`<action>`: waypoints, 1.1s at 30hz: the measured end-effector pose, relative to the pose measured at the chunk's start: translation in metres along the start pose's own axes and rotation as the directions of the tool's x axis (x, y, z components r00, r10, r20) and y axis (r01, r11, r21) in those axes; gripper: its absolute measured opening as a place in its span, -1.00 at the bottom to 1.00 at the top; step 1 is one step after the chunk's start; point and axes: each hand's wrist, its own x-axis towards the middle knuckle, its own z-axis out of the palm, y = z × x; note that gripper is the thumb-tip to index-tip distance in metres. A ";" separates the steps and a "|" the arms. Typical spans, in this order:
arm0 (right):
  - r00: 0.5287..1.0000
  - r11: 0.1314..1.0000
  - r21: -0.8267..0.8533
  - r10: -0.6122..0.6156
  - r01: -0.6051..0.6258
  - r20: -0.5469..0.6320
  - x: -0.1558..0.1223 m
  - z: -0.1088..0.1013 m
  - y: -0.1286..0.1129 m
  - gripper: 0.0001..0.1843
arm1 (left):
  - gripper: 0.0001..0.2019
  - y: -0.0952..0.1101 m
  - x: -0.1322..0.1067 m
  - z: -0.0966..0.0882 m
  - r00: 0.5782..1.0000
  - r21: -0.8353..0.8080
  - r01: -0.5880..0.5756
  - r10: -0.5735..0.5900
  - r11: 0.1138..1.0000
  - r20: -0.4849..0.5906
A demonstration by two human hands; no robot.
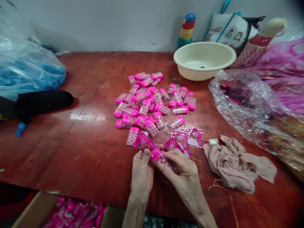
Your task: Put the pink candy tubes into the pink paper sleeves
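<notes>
Between the thumb and fingers of my right hand (181, 167) is a clear candy container (163, 161) with a bright pink cap, filled with small pink balls. My left hand (142, 167) pinches a printed pink label sleeve (142, 141) under its thumb, close beside the container's cap. Just beyond my hands lie several more printed pink sleeves (181, 139). A loose heap of similar pink-capped containers (144, 106) spreads over the middle of the table, most lying on their sides.
A cream basin (205, 74) stands at the back right, near a bottle (187, 30). To the right are a crumpled cloth (235, 164) and clear plastic wrapping (251, 104). A bag of blue items (30, 72) sits left. Below the red table (95, 164), a cardboard box (35, 210) holds pink pieces.
</notes>
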 end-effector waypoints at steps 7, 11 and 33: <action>0.994 0.979 0.171 0.100 -0.107 0.049 0.002 -0.008 0.004 -0.87 | -0.59 0.000 0.000 -0.006 0.992 -0.019 0.061 -0.059 0.998 0.115; 0.980 0.946 0.261 0.172 -0.191 0.095 0.002 -0.009 0.007 -0.88 | -0.69 -0.002 -0.001 -0.005 0.990 -0.019 0.055 -0.053 0.998 0.128; 0.966 0.984 -0.094 0.124 -0.149 -0.227 -0.020 0.028 0.003 -0.78 | -0.82 -0.007 -0.012 0.008 0.985 -0.077 0.167 -0.169 0.983 -0.020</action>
